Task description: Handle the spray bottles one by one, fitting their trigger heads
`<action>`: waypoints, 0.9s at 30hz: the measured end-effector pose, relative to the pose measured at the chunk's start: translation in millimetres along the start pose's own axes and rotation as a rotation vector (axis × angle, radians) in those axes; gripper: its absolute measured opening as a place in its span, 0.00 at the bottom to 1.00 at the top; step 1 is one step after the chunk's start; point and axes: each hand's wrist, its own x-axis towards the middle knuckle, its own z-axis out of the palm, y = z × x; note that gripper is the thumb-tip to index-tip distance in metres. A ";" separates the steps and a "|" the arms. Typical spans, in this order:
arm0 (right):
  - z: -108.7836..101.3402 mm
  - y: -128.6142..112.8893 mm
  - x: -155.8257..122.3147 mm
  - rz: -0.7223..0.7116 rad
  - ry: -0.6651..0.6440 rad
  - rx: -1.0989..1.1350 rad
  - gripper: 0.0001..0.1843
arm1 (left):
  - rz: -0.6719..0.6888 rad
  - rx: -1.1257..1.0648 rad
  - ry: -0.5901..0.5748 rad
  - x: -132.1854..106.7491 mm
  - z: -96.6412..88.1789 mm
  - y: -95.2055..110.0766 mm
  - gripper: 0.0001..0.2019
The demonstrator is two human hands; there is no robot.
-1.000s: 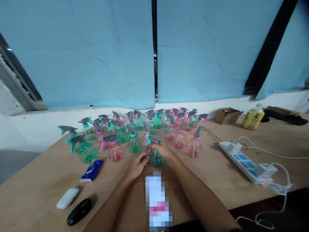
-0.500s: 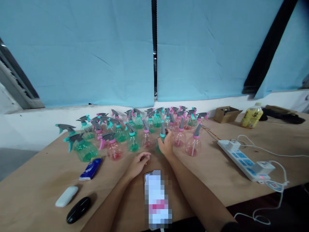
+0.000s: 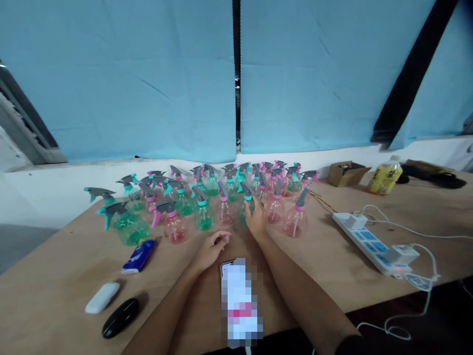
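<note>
My right hand (image 3: 256, 219) is wrapped round the side of a green spray bottle (image 3: 247, 210) with a grey and teal head, in the front row of bottles. The palm hides part of the bottle. To its left stands a pink spray bottle (image 3: 224, 213), and to its right another pink spray bottle (image 3: 275, 211), both upright. My left hand (image 3: 211, 249) rests on the table in front of the row, fingers loosely curled in, with nothing seen in them. Below the hands lies a phone (image 3: 240, 296), its screen blurred out.
Several more green and pink spray bottles (image 3: 175, 229) fill the table's back. A blue packet (image 3: 138, 256), a white case (image 3: 102, 297) and a black case (image 3: 120, 318) lie at left. At right are a power strip (image 3: 373, 246), a cardboard box (image 3: 347, 175) and a yellow-labelled bottle (image 3: 385, 176).
The green spray bottle in my right hand has moved slightly back and its head has turned leftward. My right hand's grip has shifted with it. My left hand has stayed almost still.
</note>
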 end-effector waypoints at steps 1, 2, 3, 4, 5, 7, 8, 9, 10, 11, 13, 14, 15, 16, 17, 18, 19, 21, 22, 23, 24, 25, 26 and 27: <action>0.4 0.5 -0.1 0.000 -0.004 0.005 0.26 | 0.001 0.000 0.000 0.0 0.0 -0.2 0.19; 1.2 0.5 -0.5 0.003 -0.003 0.005 0.26 | 0.002 0.001 -0.003 0.1 0.0 -0.8 0.19; 2.2 0.2 -1.3 0.006 0.001 0.003 0.26 | 0.005 0.003 -0.004 0.3 0.0 -1.7 0.19; 3.3 -0.5 -2.3 0.008 0.004 0.000 0.27 | 0.007 0.006 -0.003 0.6 -0.1 -3.0 0.19; 4.6 -1.2 -3.4 0.010 0.005 -0.002 0.27 | 0.008 0.013 -0.002 0.9 -0.3 -4.3 0.19; 7.1 -2.4 -5.4 0.004 -0.013 0.003 0.29 | 0.004 0.027 0.002 1.5 -0.7 -6.6 0.19; 8.2 -2.5 -6.2 -0.005 -0.031 0.012 0.29 | 0.004 0.032 0.000 1.8 -1.0 -7.4 0.19; 9.2 -2.0 -6.8 -0.017 -0.054 0.024 0.30 | 0.003 0.033 0.001 2.0 -1.2 -7.8 0.19; 10.2 -0.9 -7.3 -0.029 -0.076 0.040 0.31 | 0.002 0.033 0.001 2.1 -1.5 -8.0 0.19; 11.1 0.6 -7.7 -0.038 -0.096 0.060 0.32 | 0.001 0.031 0.002 2.1 -1.6 -7.9 0.19; 13.1 4.5 -8.6 -0.042 -0.127 0.106 0.34 | -0.003 0.026 0.001 2.1 -1.8 -7.2 0.19; 14.1 6.5 -9.1 -0.038 -0.141 0.132 0.35 | -0.005 0.023 -0.002 2.0 -1.9 -6.9 0.19; 15.1 8.3 -9.6 -0.036 -0.157 0.159 0.36 | -0.005 0.022 -0.005 1.9 -1.9 -6.7 0.19; 15.9 9.7 -10.1 -0.035 -0.174 0.185 0.36 | -0.004 0.022 -0.007 1.8 -2.0 -6.6 0.19; 16.6 10.6 -10.4 -0.035 -0.191 0.209 0.37 | -0.002 0.022 -0.007 1.7 -2.1 -6.6 0.19; 17.0 11.0 -10.5 -0.033 -0.205 0.228 0.37 | 0.000 0.025 -0.005 1.6 -2.2 -6.7 0.19; 17.1 11.0 -10.5 -0.028 -0.216 0.244 0.38 | 0.003 0.030 -0.004 1.5 -2.4 -6.7 0.19; 16.6 10.0 -10.3 -0.008 -0.240 0.266 0.39 | 0.005 0.041 -0.005 1.3 -2.8 -6.7 0.19; 16.3 9.5 -10.3 0.009 -0.260 0.279 0.39 | 0.005 0.047 -0.006 1.2 -3.0 -6.5 0.19; 16.2 9.1 -10.4 0.030 -0.284 0.292 0.40 | 0.005 0.053 -0.009 1.1 -3.1 -6.2 0.19; 16.5 9.0 -10.7 0.053 -0.312 0.307 0.41 | 0.005 0.057 -0.010 1.0 -3.2 -5.9 0.19; 17.2 9.3 -11.2 0.078 -0.340 0.323 0.41 | 0.006 0.061 -0.012 0.9 -3.3 -5.5 0.19; 18.5 10.0 -11.6 0.100 -0.366 0.339 0.42 | 0.009 0.065 -0.013 0.9 -3.3 -5.1 0.19; 20.1 11.2 -11.9 0.118 -0.385 0.353 0.42 | 0.013 0.066 -0.013 0.9 -3.3 -4.8 0.18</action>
